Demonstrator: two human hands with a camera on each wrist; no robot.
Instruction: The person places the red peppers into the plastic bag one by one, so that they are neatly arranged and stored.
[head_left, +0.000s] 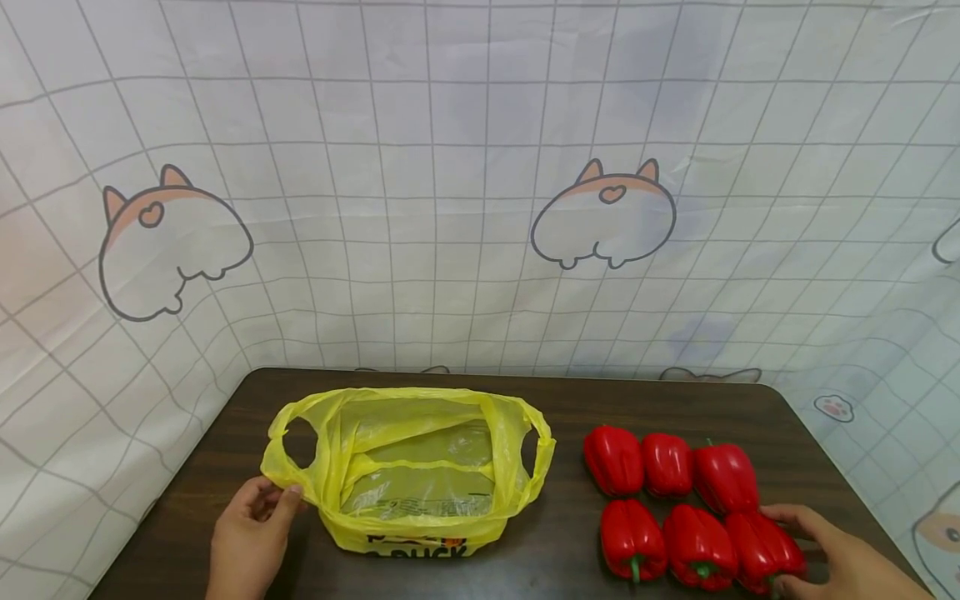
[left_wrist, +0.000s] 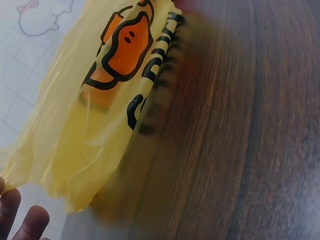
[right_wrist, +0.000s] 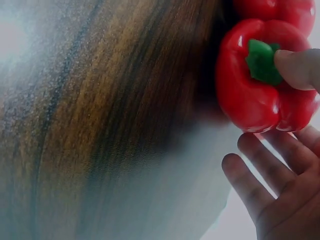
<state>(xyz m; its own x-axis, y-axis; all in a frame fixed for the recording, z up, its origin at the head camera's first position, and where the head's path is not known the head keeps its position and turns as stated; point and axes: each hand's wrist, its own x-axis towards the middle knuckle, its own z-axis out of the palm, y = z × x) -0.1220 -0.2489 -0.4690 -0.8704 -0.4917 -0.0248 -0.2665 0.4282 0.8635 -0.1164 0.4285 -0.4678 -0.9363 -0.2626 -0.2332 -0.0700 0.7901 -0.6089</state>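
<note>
From the head view, one yellow plastic bag (head_left: 420, 527) stands open on the worktop (head_left: 558, 550), left of its middle, and six red peppers (head_left: 700, 547) lie near the right edge, three behind three. The left hand (head_left: 251, 533) has thumb and fingers brought together, pinching the bag at its left handle. The right hand (head_left: 840, 554) is spread around the pepper at the right end of the front row, index finger at its back, thumb at its stem. Both bag handles form loops; behind hangs a gridded cloth (head_left: 420, 250).

From the left wrist, two fingertips show beside the thin, creased film, which carries an orange figure (left_wrist: 127, 47) and black lettering.

From the right wrist, the thumb rests on a green stem (right_wrist: 263, 62); the other fingers are fairly straight and apart, under a glossy, lobed pepper. Part of a second pepper shows behind it.
</note>
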